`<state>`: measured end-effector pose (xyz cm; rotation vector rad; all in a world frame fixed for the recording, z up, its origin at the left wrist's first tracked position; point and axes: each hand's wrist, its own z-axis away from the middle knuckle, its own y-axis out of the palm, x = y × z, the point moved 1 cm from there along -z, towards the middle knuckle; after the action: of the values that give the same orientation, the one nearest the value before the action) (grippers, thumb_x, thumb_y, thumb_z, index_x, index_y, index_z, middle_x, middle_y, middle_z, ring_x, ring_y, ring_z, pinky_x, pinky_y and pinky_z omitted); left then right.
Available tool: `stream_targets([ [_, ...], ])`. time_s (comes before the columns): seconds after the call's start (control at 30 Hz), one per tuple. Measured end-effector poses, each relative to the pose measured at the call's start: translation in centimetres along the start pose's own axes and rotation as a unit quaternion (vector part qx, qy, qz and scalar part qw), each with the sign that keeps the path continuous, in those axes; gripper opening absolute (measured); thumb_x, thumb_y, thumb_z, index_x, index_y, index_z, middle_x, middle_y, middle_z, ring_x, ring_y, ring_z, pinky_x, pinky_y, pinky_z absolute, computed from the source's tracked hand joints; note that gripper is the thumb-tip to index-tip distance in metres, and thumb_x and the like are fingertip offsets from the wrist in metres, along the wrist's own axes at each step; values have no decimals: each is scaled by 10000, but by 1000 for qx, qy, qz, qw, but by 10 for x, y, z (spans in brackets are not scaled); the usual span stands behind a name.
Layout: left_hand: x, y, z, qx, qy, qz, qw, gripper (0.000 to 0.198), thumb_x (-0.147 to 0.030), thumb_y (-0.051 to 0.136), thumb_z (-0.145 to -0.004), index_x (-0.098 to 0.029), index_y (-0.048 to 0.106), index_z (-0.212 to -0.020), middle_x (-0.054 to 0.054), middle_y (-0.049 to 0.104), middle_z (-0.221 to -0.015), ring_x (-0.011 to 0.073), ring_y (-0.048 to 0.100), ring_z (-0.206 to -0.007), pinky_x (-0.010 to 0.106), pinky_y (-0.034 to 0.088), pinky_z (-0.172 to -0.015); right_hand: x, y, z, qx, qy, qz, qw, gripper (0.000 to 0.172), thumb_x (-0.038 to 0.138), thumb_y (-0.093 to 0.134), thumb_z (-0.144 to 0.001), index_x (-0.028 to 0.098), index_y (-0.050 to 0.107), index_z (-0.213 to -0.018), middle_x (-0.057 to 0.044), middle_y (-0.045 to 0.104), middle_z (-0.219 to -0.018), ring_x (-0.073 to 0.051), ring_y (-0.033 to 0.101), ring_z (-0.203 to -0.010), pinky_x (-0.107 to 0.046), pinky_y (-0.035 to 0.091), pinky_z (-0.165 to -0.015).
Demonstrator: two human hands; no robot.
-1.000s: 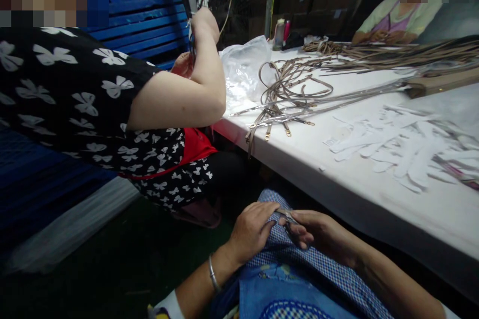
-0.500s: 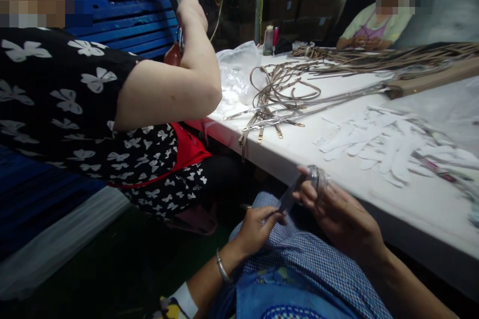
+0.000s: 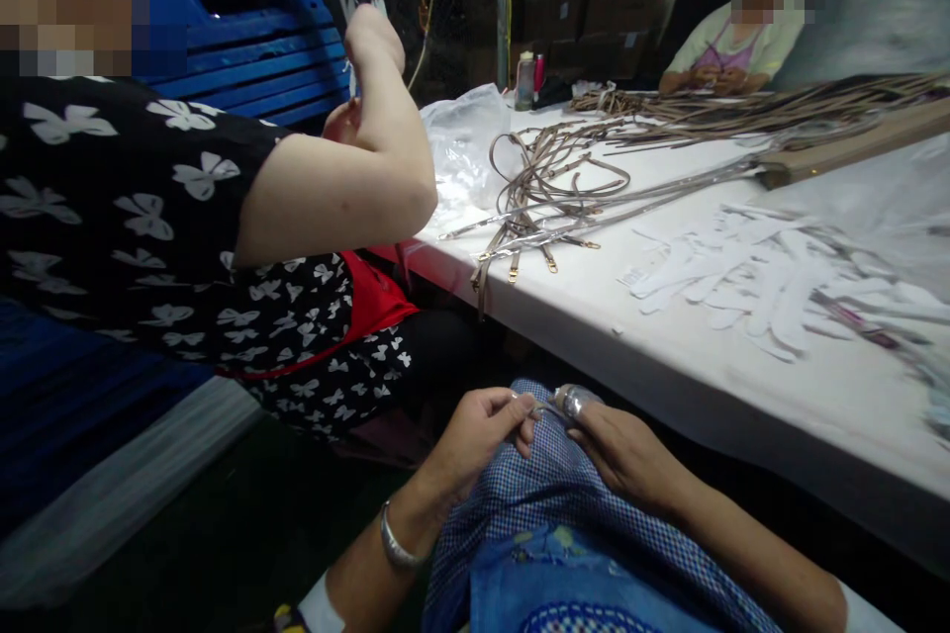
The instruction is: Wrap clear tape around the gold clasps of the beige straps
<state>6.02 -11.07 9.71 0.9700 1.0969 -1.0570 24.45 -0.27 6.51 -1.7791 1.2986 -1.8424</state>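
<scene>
Over my lap, a shiny strip of clear plastic (image 3: 571, 402) runs between my hands; whether a strap lies inside it I cannot tell. My right hand (image 3: 623, 445) is closed, with the strip wound round its fingers. Fingers and thumb of my left hand (image 3: 482, 430) pinch the strip's other part, close to the right fingertips. Both hands are just off the near edge of the white table (image 3: 594, 316), above a blue checked apron (image 3: 564, 485).
Brown straps with metal clasps (image 3: 549, 178) are heaped on the table. White strips of paper (image 3: 764, 287) lie nearer, beside a clear plastic bag (image 3: 467, 143). At my left sits a co-worker (image 3: 327, 188), elbow out near the table; another person (image 3: 731, 49) is across it.
My right hand has come down and left, off the table's edge towards my lap. My hands are closer together, and the stretch of strip between them is shorter.
</scene>
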Motion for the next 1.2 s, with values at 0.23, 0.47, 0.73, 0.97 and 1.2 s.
stream_targets([
  [0.23,20,-8,-1,-141,221,-320,911,270,-227,570,-905,-224,646,-1164,52,674,-1175,196,608,-1109,341,456,-1004,17,-14,-1,120,261,-509,811,365,433,446,-942,119,631,-912,27,412,-642,-107,380,-557,-261,413,-588],
  [0.47,45,20,-3,-66,245,-302,919,317,-237,532,-933,-187,606,-1237,81,680,-1181,207,628,-1090,327,476,-973,47,-28,-8,114,201,-655,719,320,329,470,-955,86,677,-974,9,423,-664,-94,367,-568,-268,456,-644],
  [0.73,39,31,-13,2,179,-151,972,277,-328,502,-958,-147,711,-962,63,715,-842,172,665,-821,265,479,-788,47,-60,-19,-143,39,-488,860,411,347,537,-925,241,535,-1322,-60,586,-1007,-213,601,-949,-407,471,-987],
  [0.97,12,35,1,73,37,13,997,389,-445,492,-943,-112,669,-846,-19,539,-543,65,484,-456,178,351,-489,2,-28,-22,-154,-114,25,981,462,169,444,-961,185,382,-1419,-157,575,-1301,-275,543,-1223,-429,479,-1015],
  [1.2,15,15,-5,105,-152,131,974,452,-506,604,-840,-62,691,-851,107,693,-803,33,434,-428,172,264,-401,-3,-13,-7,1,-192,101,976,584,169,483,-889,72,316,-1440,-234,510,-1352,-307,512,-1245,-457,466,-1026],
])
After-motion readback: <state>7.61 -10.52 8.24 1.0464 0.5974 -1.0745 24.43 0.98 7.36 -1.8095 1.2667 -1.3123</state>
